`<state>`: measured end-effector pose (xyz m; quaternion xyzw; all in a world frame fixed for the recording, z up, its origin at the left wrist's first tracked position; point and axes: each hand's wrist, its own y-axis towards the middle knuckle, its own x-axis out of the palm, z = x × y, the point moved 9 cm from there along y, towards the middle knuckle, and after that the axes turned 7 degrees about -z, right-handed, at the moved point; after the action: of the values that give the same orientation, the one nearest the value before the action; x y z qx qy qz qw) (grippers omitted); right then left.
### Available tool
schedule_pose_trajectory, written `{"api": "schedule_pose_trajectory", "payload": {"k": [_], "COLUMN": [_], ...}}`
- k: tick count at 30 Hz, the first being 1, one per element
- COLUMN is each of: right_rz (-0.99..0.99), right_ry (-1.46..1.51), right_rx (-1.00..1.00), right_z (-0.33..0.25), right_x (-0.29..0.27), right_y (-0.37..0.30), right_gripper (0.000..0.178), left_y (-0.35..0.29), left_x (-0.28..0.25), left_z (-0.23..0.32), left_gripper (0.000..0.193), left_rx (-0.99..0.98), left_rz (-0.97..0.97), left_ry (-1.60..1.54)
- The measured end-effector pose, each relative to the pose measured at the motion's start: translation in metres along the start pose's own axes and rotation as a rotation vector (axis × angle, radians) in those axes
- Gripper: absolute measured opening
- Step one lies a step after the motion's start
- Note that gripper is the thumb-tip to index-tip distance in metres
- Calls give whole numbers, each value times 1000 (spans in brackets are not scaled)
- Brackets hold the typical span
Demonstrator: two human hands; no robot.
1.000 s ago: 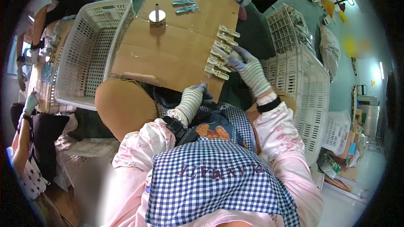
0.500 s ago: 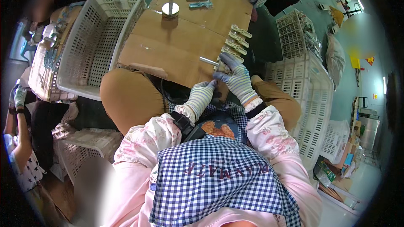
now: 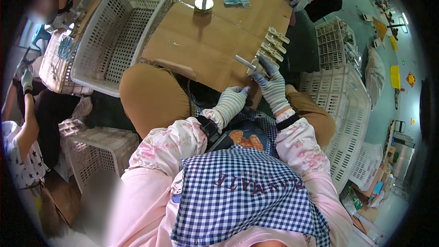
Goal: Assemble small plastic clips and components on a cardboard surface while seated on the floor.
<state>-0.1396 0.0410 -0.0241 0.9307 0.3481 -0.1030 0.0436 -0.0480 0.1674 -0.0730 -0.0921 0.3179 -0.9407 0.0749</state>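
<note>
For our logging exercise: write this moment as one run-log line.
left hand: gloved, at cardboard sheet edge | right hand: gloved, on metal rod and beige clips | white basket left

My gloved right hand (image 3: 272,89) pinches a beige clip (image 3: 257,67) with a metal rod (image 3: 245,61) jutting from it toward the left. My gloved left hand (image 3: 230,103) rests just below-left of those fingers, at the cardboard sheet's (image 3: 201,41) near edge. More beige clips (image 3: 275,45) lie in a row just beyond my right fingertips.
</note>
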Motion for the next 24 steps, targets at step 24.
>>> {"api": "schedule_pose_trajectory", "payload": {"k": [24], "right_rz": [-106], "right_ry": [-774], "right_rx": [-251], "right_z": [-49], "right_x": [13], "right_y": [-9], "right_gripper": [67], "left_y": [23], "left_x": [2], "left_z": [37], "left_gripper": [57], "left_rx": [165], "left_rz": [-41], "left_ry": [313]}}
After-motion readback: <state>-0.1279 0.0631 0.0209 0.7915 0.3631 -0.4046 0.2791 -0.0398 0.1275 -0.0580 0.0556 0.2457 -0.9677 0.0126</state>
